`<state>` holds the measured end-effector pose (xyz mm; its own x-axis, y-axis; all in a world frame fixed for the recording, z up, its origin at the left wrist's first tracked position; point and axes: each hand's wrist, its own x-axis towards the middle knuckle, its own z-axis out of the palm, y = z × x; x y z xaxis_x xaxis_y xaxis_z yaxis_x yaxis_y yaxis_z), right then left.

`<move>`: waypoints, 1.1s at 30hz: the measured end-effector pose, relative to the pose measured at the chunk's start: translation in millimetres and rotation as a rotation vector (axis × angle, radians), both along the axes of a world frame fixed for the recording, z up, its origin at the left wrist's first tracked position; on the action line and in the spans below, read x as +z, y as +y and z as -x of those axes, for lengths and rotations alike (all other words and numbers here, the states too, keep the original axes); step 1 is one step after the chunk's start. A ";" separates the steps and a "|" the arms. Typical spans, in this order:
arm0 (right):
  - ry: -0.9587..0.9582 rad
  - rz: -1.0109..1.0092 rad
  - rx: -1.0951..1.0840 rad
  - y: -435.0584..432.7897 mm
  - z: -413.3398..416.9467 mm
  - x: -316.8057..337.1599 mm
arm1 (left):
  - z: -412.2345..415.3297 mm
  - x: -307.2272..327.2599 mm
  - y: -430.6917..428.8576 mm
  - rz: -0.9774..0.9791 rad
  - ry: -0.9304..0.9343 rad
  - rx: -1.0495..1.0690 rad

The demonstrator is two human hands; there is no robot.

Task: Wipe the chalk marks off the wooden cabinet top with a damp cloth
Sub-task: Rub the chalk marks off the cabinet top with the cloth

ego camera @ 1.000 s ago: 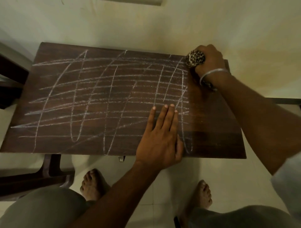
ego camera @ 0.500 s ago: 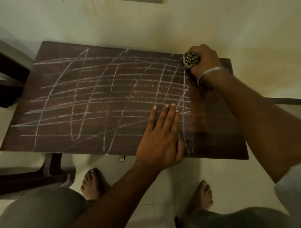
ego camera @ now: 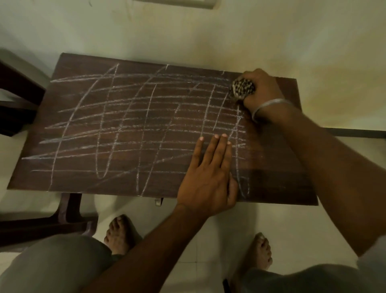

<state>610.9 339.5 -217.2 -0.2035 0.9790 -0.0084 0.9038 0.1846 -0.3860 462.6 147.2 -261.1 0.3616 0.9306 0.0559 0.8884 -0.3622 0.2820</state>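
Cabinet top runs left-right, chalk marks across it. Right hand grips balled cloth at far-right corner, wad protruding leftward; left hand flat on top.

This looks like a room in a home, dimly lit: a small dark wooden cabinet top stands pushed against a plain cream-painted wall that is stained in places, with the edge of a white plate fixed to it at the top. The floor is laid with pale glossy tiles, and the person stands on it in bare feet, which suits a house rather than a shop or workshop. At the left, just beside the cabinet, are the dark legs of a moulded chair.
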 end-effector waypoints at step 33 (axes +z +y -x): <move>0.133 0.047 0.070 -117.2 -17.4 -13.4 | 61.1 -0.5 -8.6 -0.079 0.100 0.074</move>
<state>628.3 222.3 -230.6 -0.2735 0.9616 -0.0222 0.8299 0.2243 -0.5109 401.5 138.6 -261.6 0.2997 0.9490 0.0976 0.9357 -0.3123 0.1643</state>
